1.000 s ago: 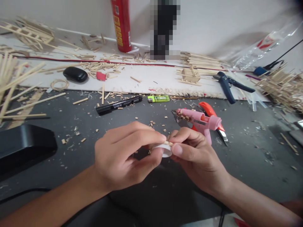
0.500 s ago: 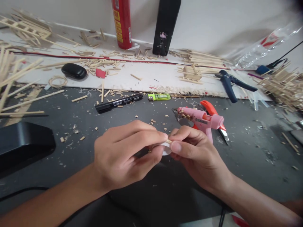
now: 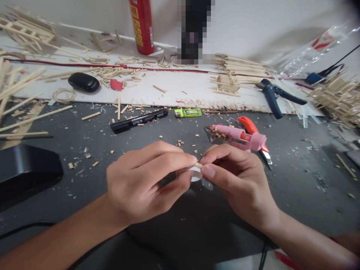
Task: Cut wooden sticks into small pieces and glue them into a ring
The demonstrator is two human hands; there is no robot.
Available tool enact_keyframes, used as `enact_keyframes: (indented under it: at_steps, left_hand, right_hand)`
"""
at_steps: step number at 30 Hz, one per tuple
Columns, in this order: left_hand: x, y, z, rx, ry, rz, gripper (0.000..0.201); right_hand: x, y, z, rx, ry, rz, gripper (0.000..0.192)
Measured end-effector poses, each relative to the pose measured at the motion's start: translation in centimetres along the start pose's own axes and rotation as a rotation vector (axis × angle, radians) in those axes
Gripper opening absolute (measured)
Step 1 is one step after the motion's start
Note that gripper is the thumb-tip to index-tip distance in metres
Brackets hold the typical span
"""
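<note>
Your two hands meet over the middle of the dark tabletop, close to its near edge. Your left hand (image 3: 140, 183) has its grip pinching a small white roll of tape (image 3: 194, 174), forefinger on top, thumb beneath, most of the roll hidden behind the fingers. Your right hand (image 3: 239, 180) has its grip pressed together on a tiny wooden stick piece (image 3: 199, 164), thumb and forefinger closing on it right at the top of the roll. That little piece lies nearly flat, its long axis running left to right between your fingertips, one end pointing toward your left forefinger, the other buried in your right pinch. Whether it touches the tape, I cannot tell. Just beyond your right knuckles lies the pink glue gun (image 3: 239, 137), nozzle pointing left, lying over an orange-handled cutter (image 3: 251, 130). Farther back, a black marker (image 3: 139, 120) lies slanted, a green lighter (image 3: 188, 112) just beside its cap end. Blue pliers (image 3: 274, 96) rest on the white board (image 3: 174, 93) toward the far right corner, and a red can (image 3: 142, 26) stands at the far edge. Loose wood sticks (image 3: 25, 86) pile along the left edge.
</note>
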State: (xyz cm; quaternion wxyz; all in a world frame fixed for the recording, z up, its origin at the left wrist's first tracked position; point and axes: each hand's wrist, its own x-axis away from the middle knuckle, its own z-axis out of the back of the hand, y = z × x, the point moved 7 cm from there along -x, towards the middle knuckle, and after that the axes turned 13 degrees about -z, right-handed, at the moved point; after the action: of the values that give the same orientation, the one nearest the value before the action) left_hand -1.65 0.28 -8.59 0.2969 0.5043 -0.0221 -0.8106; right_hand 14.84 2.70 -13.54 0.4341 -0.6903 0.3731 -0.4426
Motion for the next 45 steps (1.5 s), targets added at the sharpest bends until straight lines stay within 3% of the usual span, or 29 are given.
enact_keyframes:
  at_steps: [11, 18, 21, 25, 29, 35, 39, 45]
  left_hand:
    - [0.5, 0.5, -0.1, -0.090, -0.038, -0.091, 0.015]
    - [0.4, 0.5, -0.2, -0.093, -0.063, -0.089, 0.016]
    - [0.3, 0.0, -0.3, -0.066, -0.034, -0.017, 0.014]
    - [0.5, -1.4, 0.0, -0.028, 0.043, 0.180, 0.006]
    - [0.9, -2.3, -0.3, 0.018, 0.042, 0.317, 0.003]
    - [1.3, -2.7, -0.7, 0.051, 0.012, 0.364, 0.004]
    - [1.3, -2.5, -0.7, 0.062, 0.024, 0.333, 0.014]
    - [0.7, -1.6, -0.7, 0.043, 0.016, 0.156, 0.022]
  right_hand:
    - [0.0, 0.0, 0.1, 0.031, 0.006, -0.048, 0.017]
    - [-0.1, 0.2, 0.0, 0.017, -0.006, -0.075, 0.012]
    - [0.0, 0.1, -0.1, -0.002, -0.018, -0.019, 0.010]
    - [0.1, 0.4, -0.8, 0.111, -0.062, 0.017, 0.028]
    - [-0.1, 0.5, -1.0, 0.256, -0.023, 0.037, 0.012]
    - [-0.1, 0.1, -1.0, 0.353, 0.029, 0.114, 0.007]
    - [0.1, -0.1, -1.0, 0.399, 0.055, 0.135, 0.007]
    - [0.3, -0.4, -0.9, 0.466, 0.100, 0.158, 0.005]
